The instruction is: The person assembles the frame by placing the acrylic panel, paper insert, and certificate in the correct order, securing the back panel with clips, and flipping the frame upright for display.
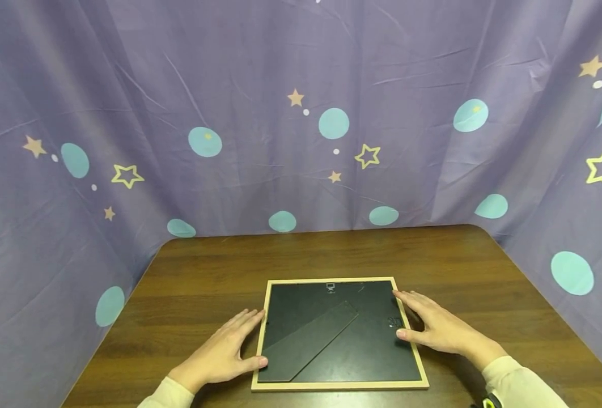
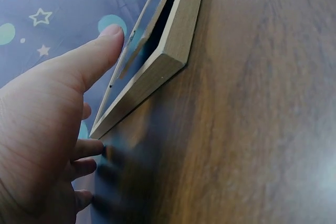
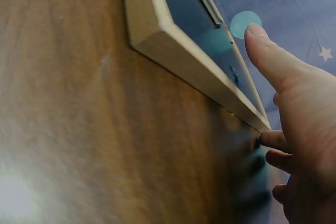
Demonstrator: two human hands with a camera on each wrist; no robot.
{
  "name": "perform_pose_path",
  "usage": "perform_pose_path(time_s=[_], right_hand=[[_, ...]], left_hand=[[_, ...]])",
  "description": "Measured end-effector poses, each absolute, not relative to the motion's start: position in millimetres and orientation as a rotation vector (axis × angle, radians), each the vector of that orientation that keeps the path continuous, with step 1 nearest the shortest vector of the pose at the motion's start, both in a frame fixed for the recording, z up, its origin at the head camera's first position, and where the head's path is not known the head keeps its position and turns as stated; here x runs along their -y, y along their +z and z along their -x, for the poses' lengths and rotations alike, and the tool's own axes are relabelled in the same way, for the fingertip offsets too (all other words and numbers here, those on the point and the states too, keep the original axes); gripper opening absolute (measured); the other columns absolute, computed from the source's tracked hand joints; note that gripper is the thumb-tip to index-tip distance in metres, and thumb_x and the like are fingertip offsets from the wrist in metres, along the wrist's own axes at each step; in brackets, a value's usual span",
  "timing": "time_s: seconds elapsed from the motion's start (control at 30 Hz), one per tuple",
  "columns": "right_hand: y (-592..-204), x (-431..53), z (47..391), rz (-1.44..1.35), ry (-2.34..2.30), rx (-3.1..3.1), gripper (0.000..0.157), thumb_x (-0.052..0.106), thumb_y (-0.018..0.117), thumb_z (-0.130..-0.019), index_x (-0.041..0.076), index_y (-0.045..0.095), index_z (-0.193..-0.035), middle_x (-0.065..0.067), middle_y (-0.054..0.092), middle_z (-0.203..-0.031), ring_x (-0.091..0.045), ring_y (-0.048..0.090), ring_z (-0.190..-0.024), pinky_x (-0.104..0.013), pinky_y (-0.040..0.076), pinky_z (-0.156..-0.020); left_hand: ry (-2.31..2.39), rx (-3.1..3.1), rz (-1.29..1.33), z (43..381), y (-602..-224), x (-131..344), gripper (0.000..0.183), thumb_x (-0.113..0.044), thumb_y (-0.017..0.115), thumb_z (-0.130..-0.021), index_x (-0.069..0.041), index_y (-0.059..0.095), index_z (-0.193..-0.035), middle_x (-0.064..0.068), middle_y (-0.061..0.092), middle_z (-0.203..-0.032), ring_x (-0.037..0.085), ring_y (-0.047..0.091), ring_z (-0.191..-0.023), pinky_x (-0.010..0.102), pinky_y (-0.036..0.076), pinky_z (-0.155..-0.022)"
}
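Observation:
A picture frame [image 1: 339, 386] with a pale wooden border lies face down on the table, its black backing board [image 1: 377, 351] upward. Slanting across that board is a flat easel leg [image 1: 311, 343]. Small metal hangers sit near the far edge [image 1: 330, 288] and the right edge. My left hand [image 1: 224, 351] is at the left border, fingers extended along the outside and thumb over the near left corner area. On the opposite side, my right hand [image 1: 441, 326] has its fingers by the right border and its thumb over the board. Both wrist views show straight, spread thumbs beside the frame's side.
The brown wood-grain table [image 1: 219, 255] has rounded far corners. Behind it and along both sides hangs a purple curtain [image 1: 260, 68] printed with stars and teal spots. A dark band with a yellow-green detail [image 1: 492, 401] is at my right wrist.

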State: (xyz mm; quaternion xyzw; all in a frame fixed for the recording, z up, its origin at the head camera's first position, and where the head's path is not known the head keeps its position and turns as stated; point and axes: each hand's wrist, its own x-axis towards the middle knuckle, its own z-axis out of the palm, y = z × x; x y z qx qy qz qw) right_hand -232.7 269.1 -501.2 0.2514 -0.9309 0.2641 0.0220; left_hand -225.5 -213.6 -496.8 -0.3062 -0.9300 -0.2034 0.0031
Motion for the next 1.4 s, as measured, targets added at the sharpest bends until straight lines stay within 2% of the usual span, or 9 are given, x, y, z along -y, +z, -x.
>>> perform_pose_path(time_s=[0.4,0.63,0.83,1.4], right_hand=[[-516.1,-263.3,234.1,-0.778,0.806,2.86,0.086,0.053,0.07,-0.081,0.011,0.037,-0.148,-0.024,0.034,-0.149,-0.048,0.026,-0.137,-0.073,0.016,-0.101],[-520.2,-261.9,233.9,-0.797,0.671,2.819,0.084,0.058,0.068,-0.081,0.012,0.042,-0.146,-0.022,0.036,-0.149,-0.047,0.029,-0.136,-0.073,0.021,-0.099],[-521.6,-263.0,233.4,-0.791,0.677,2.825,0.084,0.058,0.067,-0.081,0.013,0.042,-0.146,-0.022,0.036,-0.149,-0.046,0.027,-0.137,-0.073,0.019,-0.1],[-522.1,-261.4,232.3,-0.743,0.781,2.87,0.086,0.059,0.07,-0.079,0.017,0.04,-0.148,-0.019,0.03,-0.153,-0.039,0.026,-0.14,-0.071,0.013,-0.104]], left_hand=[[-0.662,2.908,1.002,230.3,-498.1,205.9,0.092,-0.064,0.062,-0.082,-0.008,0.035,-0.149,0.022,0.034,-0.15,0.043,0.029,-0.137,0.061,0.025,-0.107],[-0.663,2.955,1.0,230.6,-500.5,203.0,0.093,-0.068,0.059,-0.082,-0.008,0.034,-0.149,0.022,0.026,-0.153,0.041,0.021,-0.141,0.064,0.02,-0.108],[-0.665,2.978,0.984,230.0,-501.4,201.4,0.096,-0.069,0.059,-0.08,-0.007,0.035,-0.149,0.021,0.024,-0.154,0.039,0.019,-0.142,0.063,0.017,-0.109],[-0.657,2.974,0.963,228.4,-500.3,199.7,0.1,-0.071,0.062,-0.076,-0.006,0.037,-0.148,0.021,0.025,-0.154,0.038,0.02,-0.142,0.064,0.021,-0.108]])
